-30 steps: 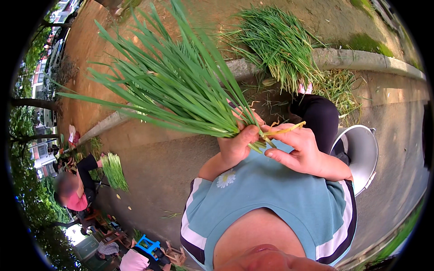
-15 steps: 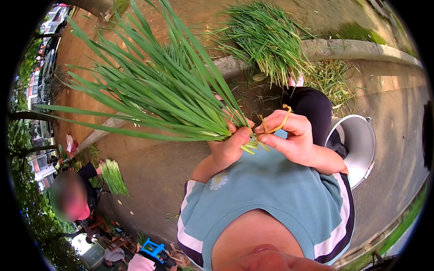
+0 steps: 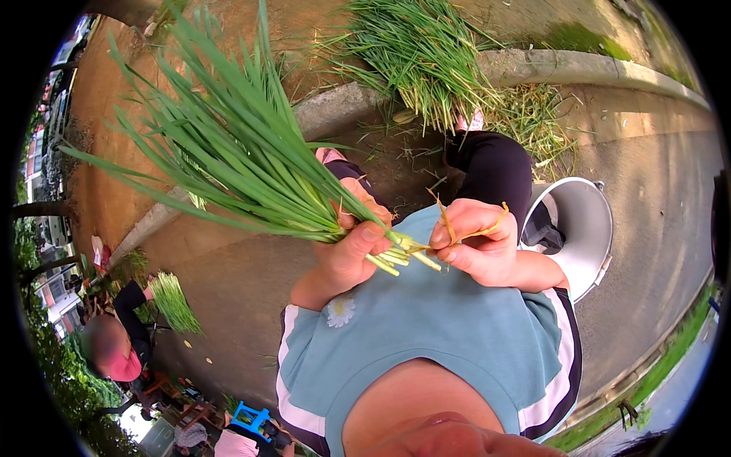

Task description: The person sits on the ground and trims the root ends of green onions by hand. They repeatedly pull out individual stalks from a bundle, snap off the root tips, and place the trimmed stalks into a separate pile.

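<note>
From the head view, your left hand [image 3: 346,247] is clenched around a bunch of green leaves [image 3: 244,160] near its cut end, in front of your chest, with the blades fanning up and to the left. Your right hand [image 3: 476,244] is closed too, pinching a yellow straw tie [image 3: 449,221] just beside the pale stem ends, fingertips touching them. Past your knees a pile of greens [image 3: 419,53] lies over the concrete curb [image 3: 548,68]. A metal basin [image 3: 582,228] stands on the pavement at your right. Another person [image 3: 114,343] sits well apart at lower left, beside a smaller bundle [image 3: 173,301].
</note>
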### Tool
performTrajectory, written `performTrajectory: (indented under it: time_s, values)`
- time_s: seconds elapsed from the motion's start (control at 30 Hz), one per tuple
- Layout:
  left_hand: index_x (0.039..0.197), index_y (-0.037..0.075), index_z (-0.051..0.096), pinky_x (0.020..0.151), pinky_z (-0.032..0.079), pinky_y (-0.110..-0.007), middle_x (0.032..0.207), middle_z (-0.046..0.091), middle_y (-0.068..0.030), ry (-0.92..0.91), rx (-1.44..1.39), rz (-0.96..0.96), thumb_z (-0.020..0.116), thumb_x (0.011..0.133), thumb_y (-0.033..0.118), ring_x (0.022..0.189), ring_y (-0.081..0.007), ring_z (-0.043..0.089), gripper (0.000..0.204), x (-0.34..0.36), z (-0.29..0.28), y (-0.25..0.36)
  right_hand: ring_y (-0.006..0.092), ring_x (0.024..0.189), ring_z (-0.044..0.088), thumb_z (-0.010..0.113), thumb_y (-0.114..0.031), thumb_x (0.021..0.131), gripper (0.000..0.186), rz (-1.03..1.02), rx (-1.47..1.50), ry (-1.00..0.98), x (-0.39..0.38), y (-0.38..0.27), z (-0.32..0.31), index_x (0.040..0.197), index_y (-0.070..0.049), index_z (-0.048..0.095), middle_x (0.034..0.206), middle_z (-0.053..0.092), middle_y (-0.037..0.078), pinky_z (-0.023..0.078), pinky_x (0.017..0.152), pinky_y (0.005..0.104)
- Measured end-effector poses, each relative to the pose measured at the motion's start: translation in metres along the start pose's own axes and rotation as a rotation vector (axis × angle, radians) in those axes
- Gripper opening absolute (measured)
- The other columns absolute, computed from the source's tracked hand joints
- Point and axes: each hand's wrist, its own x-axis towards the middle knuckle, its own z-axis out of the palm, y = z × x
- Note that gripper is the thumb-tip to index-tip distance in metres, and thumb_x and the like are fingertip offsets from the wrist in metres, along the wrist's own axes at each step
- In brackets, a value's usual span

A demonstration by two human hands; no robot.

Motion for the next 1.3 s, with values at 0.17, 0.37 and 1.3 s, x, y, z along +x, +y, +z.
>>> performTrajectory:
  time_s: [0.17, 0.37, 1.3]
  values:
    - [0.073, 0.013, 0.029, 0.042, 0.034, -0.019, 0.066, 0.038, -0.0007, -0.114, 0.075, -0.005, 0.057, 0.072, 0.005, 0.044, -0.0061, 0.034, 0.029, 0.002, 0.005, 0.002, 0.0161, 0.069, 0.056, 0.06, 0.005, 0.066, 0.012, -0.02, 0.025, -0.028, -0.006, -0.004, -0.008, 0.078, 0.001, 0.06, 0.076, 0.059, 0.009, 0.045, 0.06, 0.0248]
    - [0.073, 0.013, 0.03, 0.042, 0.035, -0.019, 0.065, 0.037, -0.0004, -0.139, 0.103, -0.026, 0.058, 0.072, 0.005, 0.043, -0.0065, 0.034, 0.03, 0.003, 0.01, -0.002, 0.0164, 0.068, 0.056, 0.06, 0.003, 0.068, 0.01, -0.051, 0.018, -0.016, -0.013, -0.005, -0.016, 0.078, 0.002, 0.059, 0.075, 0.058, 0.011, 0.045, 0.058, 0.0247]
    - [0.073, 0.012, 0.031, 0.042, 0.031, -0.017, 0.065, 0.034, 0.0026, 0.056, 0.127, 0.216, 0.052, 0.077, 0.005, 0.047, -0.004, 0.03, 0.022, 0.025, 0.013, -0.007, 0.0183, 0.061, 0.055, 0.054, -0.002, 0.075, 0.009, -0.039, 0.324, 0.104, -0.043, -0.003, -0.054, 0.083, 0.003, 0.055, 0.077, 0.053, 0.012, 0.046, 0.054, 0.0267]
